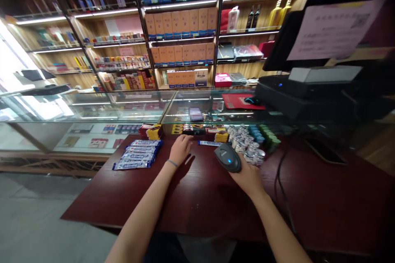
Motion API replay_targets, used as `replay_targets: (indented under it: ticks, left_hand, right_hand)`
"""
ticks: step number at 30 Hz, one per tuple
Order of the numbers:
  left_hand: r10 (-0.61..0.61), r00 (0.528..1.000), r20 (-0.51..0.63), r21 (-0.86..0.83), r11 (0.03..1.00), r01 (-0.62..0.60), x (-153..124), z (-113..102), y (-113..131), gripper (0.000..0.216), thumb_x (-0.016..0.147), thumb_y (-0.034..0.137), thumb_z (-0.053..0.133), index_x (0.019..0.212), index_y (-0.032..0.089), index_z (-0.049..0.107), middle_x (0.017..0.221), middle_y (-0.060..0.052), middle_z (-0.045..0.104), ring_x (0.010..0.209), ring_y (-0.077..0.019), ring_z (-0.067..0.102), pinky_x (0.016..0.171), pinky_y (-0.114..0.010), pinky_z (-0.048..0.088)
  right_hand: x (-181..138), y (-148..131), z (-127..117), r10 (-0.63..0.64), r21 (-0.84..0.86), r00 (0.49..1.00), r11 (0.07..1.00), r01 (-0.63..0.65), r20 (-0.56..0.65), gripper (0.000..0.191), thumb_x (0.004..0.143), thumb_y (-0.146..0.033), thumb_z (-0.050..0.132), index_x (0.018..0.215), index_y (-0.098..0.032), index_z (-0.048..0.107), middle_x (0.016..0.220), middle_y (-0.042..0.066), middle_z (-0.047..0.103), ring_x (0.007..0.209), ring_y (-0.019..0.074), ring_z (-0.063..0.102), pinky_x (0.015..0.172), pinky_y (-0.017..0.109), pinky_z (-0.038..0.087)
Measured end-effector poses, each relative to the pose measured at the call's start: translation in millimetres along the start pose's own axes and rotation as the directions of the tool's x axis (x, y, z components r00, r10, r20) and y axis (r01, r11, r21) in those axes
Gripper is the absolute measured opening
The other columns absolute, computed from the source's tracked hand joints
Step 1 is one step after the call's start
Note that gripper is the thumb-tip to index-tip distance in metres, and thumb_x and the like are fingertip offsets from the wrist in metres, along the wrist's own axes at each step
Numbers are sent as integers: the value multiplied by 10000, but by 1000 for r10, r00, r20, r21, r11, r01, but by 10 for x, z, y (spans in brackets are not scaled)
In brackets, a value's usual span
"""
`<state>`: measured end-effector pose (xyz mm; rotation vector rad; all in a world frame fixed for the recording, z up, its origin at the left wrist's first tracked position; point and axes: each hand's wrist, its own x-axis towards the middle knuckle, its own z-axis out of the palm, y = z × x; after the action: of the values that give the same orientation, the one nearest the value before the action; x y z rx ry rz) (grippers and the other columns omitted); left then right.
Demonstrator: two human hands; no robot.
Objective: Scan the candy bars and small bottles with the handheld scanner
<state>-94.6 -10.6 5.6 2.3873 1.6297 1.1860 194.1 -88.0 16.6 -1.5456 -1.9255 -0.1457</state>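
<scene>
Nearest: dark red-brown surface, both forearms reaching over it from the near edge. Right hand closed round a dark handheld scanner, blue light lit on top; most of its fingers are hidden. Left hand, thin band at its wrist, has fingers loosely extended forward, no grip visible; can't tell if fingertips touch the surface. Black cable runs along the surface right of the right forearm.

Left of left hand: overlapping row of blue-and-silver packets. Single blue-and-silver packet lies between the hands, just beyond the scanner's nose. Cluster of silver-topped containers just beyond the right hand, green packs to their right. Dark flat device farther right.

Surface's far side: red-and-yellow packs in stacks. Beyond: glass display case, red mat on top with a black mouse. Back: lit shelves of orange boxes and bottles.
</scene>
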Motion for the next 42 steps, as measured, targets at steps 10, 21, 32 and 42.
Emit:
replay_targets:
  ticks: [10,21,32,42]
  left_hand:
    - [96,988,120,-93,992,-85,209,700,364,354,890,146,513,1221,216,615,1183,-106,603,1142,-246,530,1021,-391,431]
    - [13,975,223,88,996,-33,107,841,312,342,894,221,553,1228,215,630,1105,-134,631,1069,-282,539,976,-443,399]
    - [-178,966,187,-162,964,209,78,631,457,229,945,266,479,939,199,698,959,-104,668,960,-228,612,879,-343,474]
    - [-367,793,486,-764,263,590,105,676,409,445,819,493,646,1045,110,635,736,-57,690,651,-163,681,548,-232,522]
  right_hand:
    - [27,139,-57,162,3,985,987,-162,-65,405,801,-440,589,1146,-229,599,744,70,735,601,279,682,534,333,468]
    - [9,158,-47,184,-12,980,983,-186,-80,390,808,-435,578,1144,-237,575,727,52,724,623,281,692,532,319,448]
    - [8,104,-43,237,-16,969,971,-238,-64,480,792,-456,615,1213,-228,568,727,45,725,597,260,674,529,299,398]
    - [37,43,-30,178,-20,977,984,-177,118,496,799,-406,638,1261,-257,541,763,20,730,677,244,693,576,283,414]
